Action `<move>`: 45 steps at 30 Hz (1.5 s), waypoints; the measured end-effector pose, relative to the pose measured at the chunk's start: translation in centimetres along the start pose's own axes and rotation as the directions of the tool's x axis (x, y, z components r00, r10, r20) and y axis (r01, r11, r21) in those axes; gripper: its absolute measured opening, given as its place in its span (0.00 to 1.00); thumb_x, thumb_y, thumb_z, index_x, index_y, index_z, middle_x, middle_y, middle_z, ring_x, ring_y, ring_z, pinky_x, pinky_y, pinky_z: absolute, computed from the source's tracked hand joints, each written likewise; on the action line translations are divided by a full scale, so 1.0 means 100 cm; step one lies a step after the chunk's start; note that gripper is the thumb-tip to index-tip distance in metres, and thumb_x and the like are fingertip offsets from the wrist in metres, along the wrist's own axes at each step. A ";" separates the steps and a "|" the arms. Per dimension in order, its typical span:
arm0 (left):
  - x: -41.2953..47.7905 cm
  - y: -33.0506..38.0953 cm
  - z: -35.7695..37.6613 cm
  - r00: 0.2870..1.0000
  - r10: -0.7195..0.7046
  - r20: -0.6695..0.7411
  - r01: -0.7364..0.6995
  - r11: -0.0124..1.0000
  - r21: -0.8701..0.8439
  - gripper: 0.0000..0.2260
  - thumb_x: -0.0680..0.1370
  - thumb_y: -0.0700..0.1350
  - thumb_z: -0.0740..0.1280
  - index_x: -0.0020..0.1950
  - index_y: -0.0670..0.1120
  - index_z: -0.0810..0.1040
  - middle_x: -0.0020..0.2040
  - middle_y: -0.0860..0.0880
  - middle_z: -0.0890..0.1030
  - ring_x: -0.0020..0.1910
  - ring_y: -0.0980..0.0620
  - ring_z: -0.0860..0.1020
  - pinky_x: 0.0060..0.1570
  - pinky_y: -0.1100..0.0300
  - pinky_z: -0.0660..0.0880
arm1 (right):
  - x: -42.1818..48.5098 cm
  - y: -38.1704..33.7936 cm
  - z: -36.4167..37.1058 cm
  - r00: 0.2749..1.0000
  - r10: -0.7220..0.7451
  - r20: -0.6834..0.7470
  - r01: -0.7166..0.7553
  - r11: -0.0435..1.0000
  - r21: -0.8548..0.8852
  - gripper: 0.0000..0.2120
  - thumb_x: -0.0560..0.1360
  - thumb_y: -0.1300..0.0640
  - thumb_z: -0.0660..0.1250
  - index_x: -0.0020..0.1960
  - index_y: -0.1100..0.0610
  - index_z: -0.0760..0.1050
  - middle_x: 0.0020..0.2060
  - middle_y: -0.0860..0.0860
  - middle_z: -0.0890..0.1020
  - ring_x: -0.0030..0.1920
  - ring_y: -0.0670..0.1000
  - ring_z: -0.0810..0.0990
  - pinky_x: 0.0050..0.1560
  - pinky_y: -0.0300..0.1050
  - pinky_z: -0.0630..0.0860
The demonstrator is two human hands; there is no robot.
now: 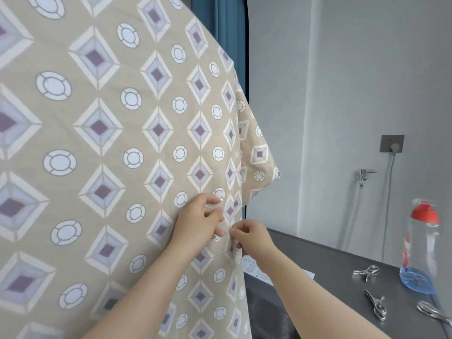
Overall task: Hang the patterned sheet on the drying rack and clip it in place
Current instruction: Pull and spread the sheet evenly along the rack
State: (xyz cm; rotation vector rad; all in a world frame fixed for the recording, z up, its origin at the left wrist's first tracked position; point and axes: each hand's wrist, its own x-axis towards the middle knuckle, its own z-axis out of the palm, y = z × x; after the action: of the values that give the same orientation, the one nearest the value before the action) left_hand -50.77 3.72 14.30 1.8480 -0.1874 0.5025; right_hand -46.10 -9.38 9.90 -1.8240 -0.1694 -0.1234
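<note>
— What sits around the beige cotton sheet printed with purple diamonds and white rings?

— To the right of the sheet runs a dark grey countertop. On it lie three shiny metal spring clips: one nearest the sheet, a second lower down, a third at the picture's edge. A clear plastic bottle with a red cap and blue liquid stands beyond them. On the grey wall behind are a grey wall socket with a white cable and a chrome tap. A teal curtain shows above the sheet's top edge.

— And the sheet itself?

— It hangs draped, filling the left side and hiding whatever carries it; the rack cannot be made out.

— The hands?

— Both work at the sheet's right edge, close together. The left hand has its fingers curled, pinching a fold of cloth. The right hand pinches the edge just beside it — fingertips nearly touching the left's.
</note>
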 end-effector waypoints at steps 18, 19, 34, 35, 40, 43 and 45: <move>0.012 0.005 0.017 0.999 -0.037 0.035 0.041 0.995 -0.094 0.09 0.78 0.39 0.61 0.45 0.53 0.73 0.39 0.49 0.79 0.26 0.52 0.78 0.28 0.62 0.74 | 0.041 0.028 0.000 0.977 -0.013 -0.212 0.004 0.999 -0.041 0.07 0.75 0.59 0.63 0.38 0.58 0.70 0.31 0.50 0.70 0.33 0.49 0.67 0.32 0.40 0.64; 0.012 0.005 0.019 0.998 -0.035 0.043 0.039 0.995 -0.093 0.08 0.78 0.39 0.61 0.45 0.53 0.73 0.39 0.49 0.79 0.25 0.54 0.77 0.28 0.62 0.74 | 0.041 0.027 0.001 0.983 0.000 -0.186 -0.005 1.000 -0.028 0.08 0.75 0.59 0.63 0.37 0.57 0.68 0.31 0.50 0.69 0.32 0.49 0.66 0.32 0.40 0.63; 0.021 -0.038 0.108 0.958 -0.170 0.229 0.165 0.985 0.044 0.07 0.78 0.39 0.60 0.45 0.50 0.73 0.43 0.47 0.80 0.28 0.53 0.79 0.39 0.55 0.78 | 0.019 0.104 -0.082 0.935 0.226 -0.274 -0.224 0.974 0.042 0.06 0.74 0.61 0.66 0.50 0.54 0.73 0.43 0.49 0.77 0.42 0.51 0.75 0.42 0.42 0.71; 0.020 -0.043 0.117 0.953 -0.183 0.242 0.176 0.983 0.052 0.08 0.78 0.39 0.60 0.43 0.51 0.73 0.43 0.47 0.80 0.29 0.54 0.79 0.39 0.56 0.78 | 0.017 0.112 -0.092 0.926 0.237 -0.293 -0.237 0.971 0.037 0.06 0.74 0.61 0.66 0.50 0.54 0.74 0.44 0.50 0.77 0.42 0.51 0.75 0.42 0.42 0.71; 0.009 -0.062 0.166 0.927 -0.221 0.304 0.198 0.974 0.107 0.07 0.76 0.40 0.59 0.44 0.51 0.74 0.42 0.51 0.80 0.32 0.55 0.81 0.44 0.54 0.79 | -0.003 0.148 -0.132 0.884 0.267 -0.383 -0.295 0.955 -0.015 0.04 0.74 0.62 0.65 0.47 0.54 0.74 0.40 0.49 0.77 0.35 0.49 0.73 0.34 0.39 0.68; -0.004 -0.077 0.198 0.900 -0.250 0.358 0.222 0.968 0.119 0.07 0.76 0.41 0.59 0.46 0.51 0.75 0.43 0.51 0.79 0.33 0.55 0.81 0.47 0.50 0.79 | -0.023 0.173 -0.154 0.853 0.287 -0.436 -0.357 0.930 -0.085 0.05 0.74 0.61 0.65 0.49 0.53 0.73 0.42 0.47 0.77 0.40 0.48 0.74 0.33 0.38 0.67; -0.013 -0.089 0.219 0.884 -0.262 0.386 0.227 0.965 0.135 0.07 0.76 0.41 0.60 0.46 0.52 0.75 0.42 0.52 0.79 0.34 0.55 0.81 0.47 0.51 0.79 | -0.036 0.191 -0.167 0.834 0.312 -0.455 -0.411 0.901 -0.135 0.07 0.74 0.60 0.64 0.52 0.54 0.73 0.47 0.49 0.78 0.43 0.50 0.74 0.34 0.38 0.68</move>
State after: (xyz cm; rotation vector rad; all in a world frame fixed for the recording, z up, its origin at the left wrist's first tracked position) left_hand -43.25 -13.98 0.49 2.0109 -0.2053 -0.0528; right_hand -46.11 -30.51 -4.60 -1.9772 0.5241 -0.2752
